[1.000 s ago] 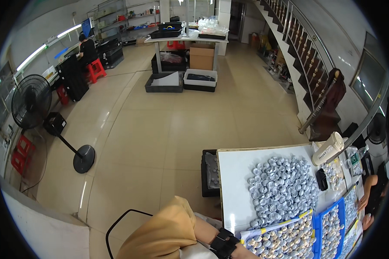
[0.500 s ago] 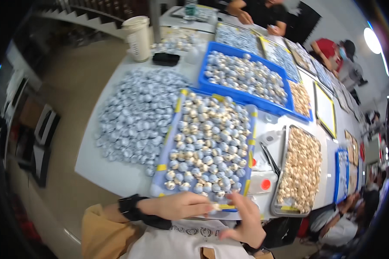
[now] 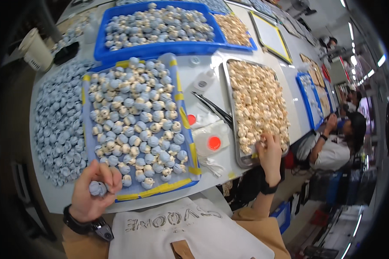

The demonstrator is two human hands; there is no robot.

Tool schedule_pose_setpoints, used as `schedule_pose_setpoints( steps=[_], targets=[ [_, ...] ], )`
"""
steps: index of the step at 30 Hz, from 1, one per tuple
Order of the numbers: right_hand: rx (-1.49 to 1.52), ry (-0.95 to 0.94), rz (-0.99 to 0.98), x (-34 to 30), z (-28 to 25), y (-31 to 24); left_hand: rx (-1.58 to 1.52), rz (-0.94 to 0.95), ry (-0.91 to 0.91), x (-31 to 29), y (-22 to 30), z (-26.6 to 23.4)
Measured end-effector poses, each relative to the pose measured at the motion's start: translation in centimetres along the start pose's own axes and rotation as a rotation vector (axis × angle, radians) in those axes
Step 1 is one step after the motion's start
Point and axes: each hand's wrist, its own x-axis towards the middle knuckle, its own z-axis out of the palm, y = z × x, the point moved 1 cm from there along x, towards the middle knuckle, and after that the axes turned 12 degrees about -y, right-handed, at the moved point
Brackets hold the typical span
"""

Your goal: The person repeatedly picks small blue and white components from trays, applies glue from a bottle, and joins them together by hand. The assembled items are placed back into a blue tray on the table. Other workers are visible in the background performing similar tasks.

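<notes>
Closed around a small blue rounded piece (image 3: 98, 188), my left hand (image 3: 88, 192) is just off the near left corner of a tray (image 3: 87, 129) lined in pale blue and edged with yellow tape. Small blue-and-cream balls (image 3: 134, 125) fill that tray. To the right, my right hand (image 3: 270, 157) reaches over the near end of a metal tray (image 3: 233, 101) of small cream pieces (image 3: 259, 99). Its fingertips are pinched together there; whatever they grip is too small to make out.
Loose blue cup-shaped pieces (image 3: 58, 125) are heaped at the left. A blue bin (image 3: 100, 49) of balls stands behind. Black tweezers (image 3: 211, 108) and a bottle with a red cap (image 3: 212, 142) lie between the trays. A person (image 3: 332, 146) sits at right.
My hands have moved apart from the lined tray's front edge. The left went left with a blue piece; the right went to the metal tray. The view has shifted right.
</notes>
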Motion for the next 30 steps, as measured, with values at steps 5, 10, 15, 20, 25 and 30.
schedule_pose_setpoints(
  steps=[5, 10, 15, 20, 25, 30],
  targets=[
    [0.024, 0.034, 0.002, 0.0, 0.0, 0.5, -0.151, -0.116, 0.350, 1.5, -2.2, 0.5],
    [0.046, 0.171, -0.048, -0.7, 0.5, 0.4, -0.031, -0.396, -0.322, 1.0, -2.8, -0.3],
    [0.337, 0.222, -0.151, -4.3, -3.6, -8.0, 0.243, -0.325, -0.248, 1.7, -3.2, 0.8],
    [0.855, -0.250, -1.041, -5.1, 1.2, -19.8, 0.425, -0.558, -0.480, 2.8, -2.4, 2.0],
    [0.688, -0.149, -1.060, -4.5, 1.9, -21.2, 0.507, -0.406, -0.357, 2.7, -2.3, 2.4],
    [0.864, -0.372, -1.081, -4.8, 1.1, -20.4, 0.463, -0.428, -0.503, 2.3, -2.8, 1.2]
  ],
)
